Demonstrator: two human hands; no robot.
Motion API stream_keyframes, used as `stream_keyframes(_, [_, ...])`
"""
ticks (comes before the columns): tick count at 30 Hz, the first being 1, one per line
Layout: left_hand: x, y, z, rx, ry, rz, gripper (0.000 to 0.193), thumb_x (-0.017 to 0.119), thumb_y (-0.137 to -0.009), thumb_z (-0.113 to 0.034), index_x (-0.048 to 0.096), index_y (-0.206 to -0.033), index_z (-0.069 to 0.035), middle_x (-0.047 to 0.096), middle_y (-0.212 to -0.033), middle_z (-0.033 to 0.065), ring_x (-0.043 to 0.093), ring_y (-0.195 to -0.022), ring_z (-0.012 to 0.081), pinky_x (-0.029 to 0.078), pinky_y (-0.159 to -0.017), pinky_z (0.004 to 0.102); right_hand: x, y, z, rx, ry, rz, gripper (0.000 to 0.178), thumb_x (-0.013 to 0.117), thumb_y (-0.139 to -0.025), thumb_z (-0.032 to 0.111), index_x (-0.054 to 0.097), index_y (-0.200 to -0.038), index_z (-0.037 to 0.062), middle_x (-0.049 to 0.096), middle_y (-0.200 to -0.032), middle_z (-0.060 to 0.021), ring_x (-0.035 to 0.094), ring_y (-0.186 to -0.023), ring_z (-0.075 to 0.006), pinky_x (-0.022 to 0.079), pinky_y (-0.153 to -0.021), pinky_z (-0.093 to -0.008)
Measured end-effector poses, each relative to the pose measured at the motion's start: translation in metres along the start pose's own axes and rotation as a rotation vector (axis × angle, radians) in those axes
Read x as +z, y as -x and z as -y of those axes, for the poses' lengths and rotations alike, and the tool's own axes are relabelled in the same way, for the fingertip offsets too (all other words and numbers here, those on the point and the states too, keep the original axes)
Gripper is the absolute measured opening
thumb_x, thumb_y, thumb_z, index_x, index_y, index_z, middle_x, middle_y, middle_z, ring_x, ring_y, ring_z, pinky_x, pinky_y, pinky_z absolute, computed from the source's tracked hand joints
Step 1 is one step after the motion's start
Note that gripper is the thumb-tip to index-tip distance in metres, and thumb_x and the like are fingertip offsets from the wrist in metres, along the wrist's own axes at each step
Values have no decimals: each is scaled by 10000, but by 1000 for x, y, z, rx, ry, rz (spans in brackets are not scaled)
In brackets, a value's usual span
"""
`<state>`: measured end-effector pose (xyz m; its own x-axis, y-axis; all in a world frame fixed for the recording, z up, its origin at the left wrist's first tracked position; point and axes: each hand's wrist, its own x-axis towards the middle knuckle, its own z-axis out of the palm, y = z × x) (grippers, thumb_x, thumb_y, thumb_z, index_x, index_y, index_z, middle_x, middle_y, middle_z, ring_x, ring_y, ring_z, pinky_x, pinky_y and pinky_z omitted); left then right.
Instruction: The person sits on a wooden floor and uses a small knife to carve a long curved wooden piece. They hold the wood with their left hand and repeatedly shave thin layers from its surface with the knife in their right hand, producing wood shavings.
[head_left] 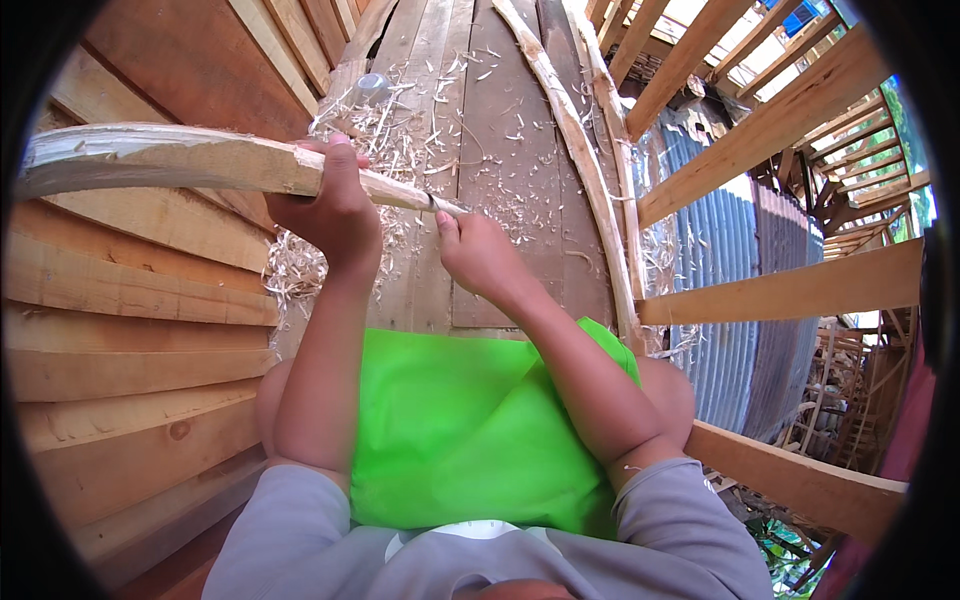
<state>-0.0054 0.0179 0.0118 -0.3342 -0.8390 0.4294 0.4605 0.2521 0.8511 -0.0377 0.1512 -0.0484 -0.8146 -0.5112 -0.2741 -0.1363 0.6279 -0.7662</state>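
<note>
A long, curved, peeled wooden pole (230,165) runs from the left edge to the middle of the view and narrows toward its right end. My left hand (345,205) is closed around it, thumb on top. My right hand (480,255) makes a fist at the narrow end. From this fist a small dark blade of a knife (433,202) shows against the wood; its handle is hidden in my fingers. Beneath my forearms, a bright green cloth (450,430) covers my lap.
Pale wood shavings (300,270) lie over the plank floor (430,290). A clear cup (372,88) stands among them. Board walling (130,300) rises close on the left. Another peeled pole (575,140) lies on the right, beside a slatted railing (780,285) with corrugated metal (710,290) beyond.
</note>
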Motion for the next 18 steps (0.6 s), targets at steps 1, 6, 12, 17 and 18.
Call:
stream_keyframes(1, [-2,1,1,-10,-3,-9,93,615,-839,-45,527,-854,-20,614,-668,102,610,-643,171,514,-719,330,-2,7,9,-54,23,-1,539,417,-1035,387,667,-849,-53,635,-707,-259,630,-695,-429,473,-694,-504])
stream_keyframes(6, [2,3,-1,7,2,27,93,615,-835,-42,528,-854,-17,614,-670,98,610,-642,168,517,-703,324,17,-19,-42,103,-24,0,513,412,-1026,342,658,-902,-90,659,-798,-279,665,-794,-426,499,-744,-510])
stream_keyframes(12, [-2,-2,3,8,-5,21,110,628,-835,-60,532,-867,-19,615,-661,95,600,-633,169,506,-716,334,23,-13,-25,-43,69,-112,459,421,-1029,339,660,-943,-44,651,-819,-298,647,-818,-450,482,-752,-516])
stream_keyframes(17, [6,5,-3,-8,37,21,129,652,-842,-49,533,-855,-3,615,-721,94,621,-615,169,515,-653,312,32,-26,-64,-68,-12,-174,424,425,-1026,301,654,-950,-47,653,-847,-302,636,-841,-466,489,-763,-516])
stream_keyframes(18, [5,3,-2,-3,20,22,121,640,-842,-48,525,-858,-13,614,-693,98,613,-626,171,512,-693,324,30,-27,-58,-31,5,-122,427,415,-1025,294,645,-968,-61,657,-856,-300,643,-843,-459,497,-772,-519])
